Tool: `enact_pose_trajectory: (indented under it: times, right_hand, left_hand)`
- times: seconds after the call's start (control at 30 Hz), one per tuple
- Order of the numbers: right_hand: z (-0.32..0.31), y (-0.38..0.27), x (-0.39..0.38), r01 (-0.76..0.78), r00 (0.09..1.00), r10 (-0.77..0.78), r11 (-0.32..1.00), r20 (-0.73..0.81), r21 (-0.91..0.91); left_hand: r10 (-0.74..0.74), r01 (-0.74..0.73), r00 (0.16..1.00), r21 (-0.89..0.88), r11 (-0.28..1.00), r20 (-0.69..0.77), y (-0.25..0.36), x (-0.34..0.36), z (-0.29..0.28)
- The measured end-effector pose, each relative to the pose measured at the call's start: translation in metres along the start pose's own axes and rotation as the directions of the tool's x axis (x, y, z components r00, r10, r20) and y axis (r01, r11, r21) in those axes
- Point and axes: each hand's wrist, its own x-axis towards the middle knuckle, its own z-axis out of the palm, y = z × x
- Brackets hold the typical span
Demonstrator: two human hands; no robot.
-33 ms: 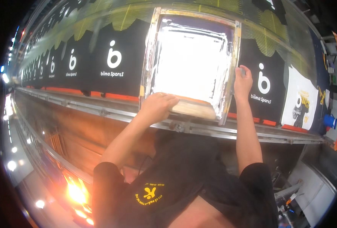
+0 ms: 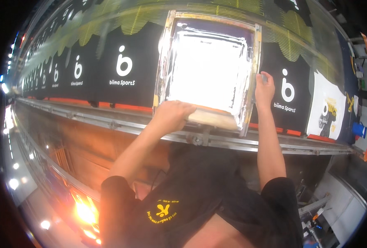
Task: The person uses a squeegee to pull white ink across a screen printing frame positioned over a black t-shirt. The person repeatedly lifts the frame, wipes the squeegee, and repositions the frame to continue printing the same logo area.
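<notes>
A screen printing frame (image 2: 216, 18) lies over the line of black garments in front of me, its mesh covered with bright white ink (image 2: 208, 74). Across its near end rests a squeegee (image 2: 214, 119) with a pale wooden handle. My left hand (image 2: 172, 116) is closed over the left end of that handle, at the frame's near left corner; the fingertips are partly hidden. On the other side, my right hand (image 2: 265, 89) has its fingers curled against the frame's right rail. The garment under the screen is hidden.
Black shirt pieces with white prints, one to the left (image 2: 127, 62) and one to the right (image 2: 286, 78), lie along the table. A metal rail (image 2: 167, 131) runs along its near edge. At far right are a white printed piece (image 2: 327, 105) and a blue container (image 2: 359, 130).
</notes>
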Motion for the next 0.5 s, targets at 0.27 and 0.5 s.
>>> enact_pose_trajectory:
  times: [0.27, 0.5]
  right_hand:
    - [0.012, -0.012, -0.006, 0.024, 0.999, -0.026, 0.998, -0.037, -0.063]
    - [0.017, -0.012, -0.011, -0.028, 0.999, 0.028, 0.999, -0.016, -0.036]
  left_hand:
    - [-0.069, 0.068, 0.998, 0.183, 0.981, -0.003, -0.072, 0.167, -0.081]
    - [-0.069, 0.068, 0.998, 0.216, 0.974, -0.001, -0.098, 0.250, -0.107]
